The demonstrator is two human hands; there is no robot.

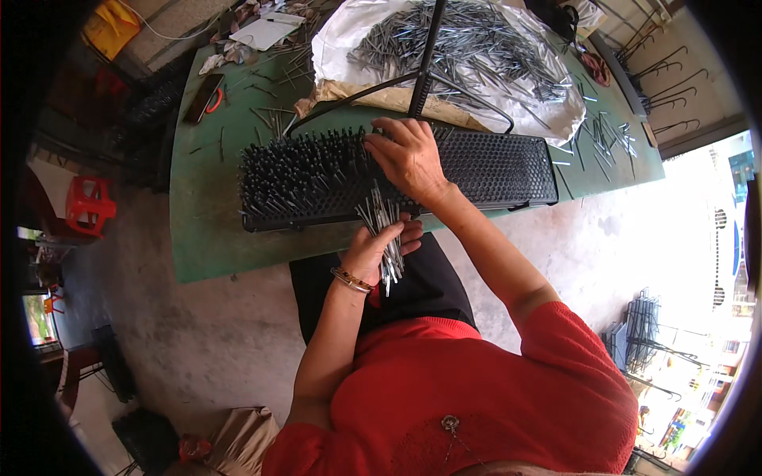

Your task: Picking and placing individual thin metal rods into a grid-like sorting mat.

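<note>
A long black rack (500, 170) full of small round holes lies along the near edge of the green table. Thin dark metal rods (290, 170) stand upright or lean in the holes of its left half; the right half shows bare holes. Just in front of the rack, my left hand (367, 252) is closed around a loose bundle of thin metal rods (390, 258). Over the rack's middle, beside the last standing rods, is my right hand (413, 163) with its fingers curled together. Whatever lies between those fingertips is hidden.
Behind the rack, a heap of metal rods (476, 44) lies on a white sheet (337, 51). A black metal stand (425, 67) rises there. More rods (607, 143) are scattered on the green table (214, 250). Far left are orange-handled scissors (214, 101); a red stool (89, 206) stands beyond.
</note>
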